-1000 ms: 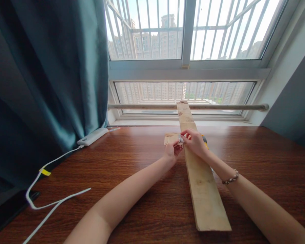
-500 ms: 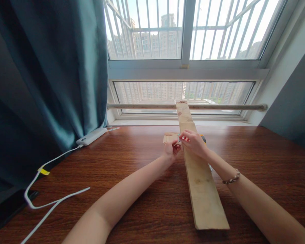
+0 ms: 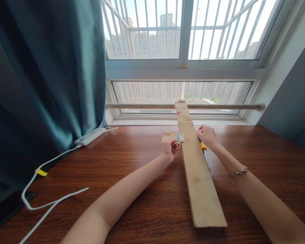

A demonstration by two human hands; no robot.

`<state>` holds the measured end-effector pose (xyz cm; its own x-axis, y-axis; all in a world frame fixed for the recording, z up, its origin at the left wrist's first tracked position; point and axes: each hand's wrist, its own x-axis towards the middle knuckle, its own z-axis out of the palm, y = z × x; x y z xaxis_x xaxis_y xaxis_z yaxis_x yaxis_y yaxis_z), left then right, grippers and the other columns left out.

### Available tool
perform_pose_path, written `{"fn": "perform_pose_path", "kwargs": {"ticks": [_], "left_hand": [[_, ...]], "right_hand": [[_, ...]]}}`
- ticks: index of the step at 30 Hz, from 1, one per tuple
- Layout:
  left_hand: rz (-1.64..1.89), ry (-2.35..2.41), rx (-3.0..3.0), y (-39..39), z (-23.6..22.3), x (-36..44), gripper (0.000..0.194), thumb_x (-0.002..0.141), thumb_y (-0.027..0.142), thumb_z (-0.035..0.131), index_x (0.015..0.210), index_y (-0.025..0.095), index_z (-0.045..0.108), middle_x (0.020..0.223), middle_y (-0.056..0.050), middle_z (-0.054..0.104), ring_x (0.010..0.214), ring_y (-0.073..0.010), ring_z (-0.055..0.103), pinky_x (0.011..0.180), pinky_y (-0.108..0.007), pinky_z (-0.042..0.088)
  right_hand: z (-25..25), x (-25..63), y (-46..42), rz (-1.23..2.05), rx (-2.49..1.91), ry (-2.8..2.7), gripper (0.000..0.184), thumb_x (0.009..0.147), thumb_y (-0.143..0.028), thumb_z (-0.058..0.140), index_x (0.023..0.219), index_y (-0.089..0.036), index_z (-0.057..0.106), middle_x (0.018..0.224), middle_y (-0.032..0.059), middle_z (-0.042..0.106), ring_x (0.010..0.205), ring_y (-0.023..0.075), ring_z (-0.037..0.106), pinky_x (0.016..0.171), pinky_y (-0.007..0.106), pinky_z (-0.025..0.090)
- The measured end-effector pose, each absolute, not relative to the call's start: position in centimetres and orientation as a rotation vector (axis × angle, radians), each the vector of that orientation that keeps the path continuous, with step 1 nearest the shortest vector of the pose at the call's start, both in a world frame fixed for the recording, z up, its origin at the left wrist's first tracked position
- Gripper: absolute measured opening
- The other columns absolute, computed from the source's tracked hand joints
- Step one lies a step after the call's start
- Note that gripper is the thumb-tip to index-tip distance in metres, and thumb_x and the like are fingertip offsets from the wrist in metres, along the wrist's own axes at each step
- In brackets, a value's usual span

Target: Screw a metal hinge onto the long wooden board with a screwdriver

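A long pale wooden plank [image 3: 197, 176] lies lengthwise on the table, its far end by the window rail. A metal hinge [image 3: 180, 137] with several holes spans the plank's left edge and a small wooden board [image 3: 169, 137]. My left hand [image 3: 170, 149] is closed at the near edge of this small board, fingertips just under the hinge. Beyond the plank's right edge, my right hand [image 3: 207, 136] is closed with its fingers drawn together; what they hold, if anything, is hidden. Below it lies a screwdriver [image 3: 203, 146] with a yellow and black handle, its shaft pointing toward me.
On the brown wooden table [image 3: 132, 152], a white power strip [image 3: 90, 136] sits by the blue curtain [image 3: 66, 67] at the left. Its white cable [image 3: 48, 159] runs down the left side. A horizontal rail [image 3: 142, 106] crosses before the window.
My right hand has moved off the hinge, rightward across the plank to its far side. The hinge and the screwdriver now show more fully. My left hand stays in about the same place.
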<state>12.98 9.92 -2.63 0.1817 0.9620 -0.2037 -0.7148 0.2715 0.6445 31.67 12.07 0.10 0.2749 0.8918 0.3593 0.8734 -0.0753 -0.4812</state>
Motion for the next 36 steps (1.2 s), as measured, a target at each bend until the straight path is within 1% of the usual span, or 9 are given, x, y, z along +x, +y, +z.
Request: {"fn": "perform_pose_path", "kwargs": {"ticks": [2,4,10,14,19,22,25,30,36], "left_hand": [[1.237,0.653,0.457,9.9,-2.6,13.0,0.008,0.067,0.004,0.054,0.064,0.011,0.056,0.057,0.0,0.055,0.041,-0.0038,0.042,0.04,-0.015,0.035],[1.231,0.664,0.463,9.8,-2.5,12.9,0.008,0.067,0.005,0.056,0.063,0.011,0.056,0.056,0.0,0.054,0.041,-0.004,0.042,0.04,-0.015,0.035],[1.241,0.673,0.468,9.8,-2.6,13.0,0.007,0.064,0.007,0.059,0.064,0.013,0.056,0.056,0.001,0.055,0.041,-0.0041,0.043,0.041,-0.015,0.037],[1.235,0.652,0.473,9.8,-2.6,13.0,0.007,0.063,0.006,0.059,0.067,0.012,0.058,0.059,0.0,0.058,0.041,-0.0037,0.044,0.039,-0.014,0.035],[1.24,0.653,0.482,9.8,-2.6,13.0,0.008,0.063,0.004,0.058,0.063,0.012,0.056,0.057,0.0,0.056,0.041,-0.0033,0.043,0.041,-0.014,0.036],[1.252,0.661,0.482,9.9,-2.7,13.1,0.01,0.063,0.005,0.059,0.061,0.013,0.054,0.054,0.001,0.054,0.041,-0.0036,0.042,0.041,-0.015,0.036],[1.26,0.65,0.487,9.9,-2.8,13.1,0.009,0.063,0.005,0.06,0.061,0.013,0.054,0.053,0.001,0.053,0.041,-0.004,0.043,0.042,-0.015,0.036],[1.252,0.627,0.513,9.8,-2.8,13.0,0.007,0.063,0.006,0.058,0.062,0.012,0.055,0.052,0.002,0.052,0.042,-0.004,0.043,0.041,-0.015,0.035],[1.24,0.664,0.505,9.8,-2.8,13.0,0.008,0.063,0.006,0.06,0.065,0.012,0.056,0.056,0.001,0.054,0.042,-0.0038,0.043,0.04,-0.015,0.033]], "right_hand": [[-1.1,32.8,12.5,0.087,-2.132,-1.627,0.021,0.073,-0.028,0.058,0.085,-0.011,0.062,0.087,0.02,0.065,0.083,0.0287,0.063,0.066,0.034,0.046],[-2.2,33.4,12.9,0.174,-2.183,-1.653,0.018,0.066,-0.027,0.065,0.075,-0.012,0.062,0.084,0.0206,0.065,0.08,0.0309,0.063,0.064,0.035,0.047],[-4.0,34.6,13.7,0.323,-2.162,-1.568,0.017,0.052,-0.017,0.07,0.053,-0.015,0.053,0.066,0.0134,0.063,0.076,0.0312,0.063,0.061,0.035,0.047],[-4.2,35.3,14.0,0.467,-2.042,-1.448,0.031,0.047,-0.012,0.07,0.039,-0.019,0.041,0.041,0.002,0.048,0.061,0.0249,0.061,0.052,0.028,0.045],[-2.3,35.8,13.8,0.655,-1.759,-1.134,0.026,0.063,-0.023,0.062,0.047,-0.021,0.041,0.035,-0.0032,0.039,0.035,0.0117,0.042,0.033,0.021,0.031],[0.8,36.2,13.1,0.69,-1.514,-0.964,0.028,0.074,-0.034,0.051,0.056,-0.022,0.033,0.04,-0.0059,0.038,0.032,0.0064,0.03,0.029,0.017,0.025],[4.2,35.9,11.7,0.769,-1.171,-0.792,0.032,0.078,-0.036,0.047,0.059,-0.021,0.025,0.043,-0.0087,0.033,0.032,0.004,0.025,0.029,0.014,0.023],[7.1,33.4,8.9,0.832,-0.766,-0.678,0.013,0.071,-0.026,0.056,0.067,-0.018,0.047,0.054,-0.0027,0.053,0.043,0.0063,0.049,0.033,0.012,0.037],[7.3,29.9,7.0,0.526,-0.835,-0.896,0.023,0.061,-0.027,0.073,0.061,-0.013,0.055,0.052,-0.0007,0.057,0.042,0.0118,0.056,0.033,0.019,0.046]]}}
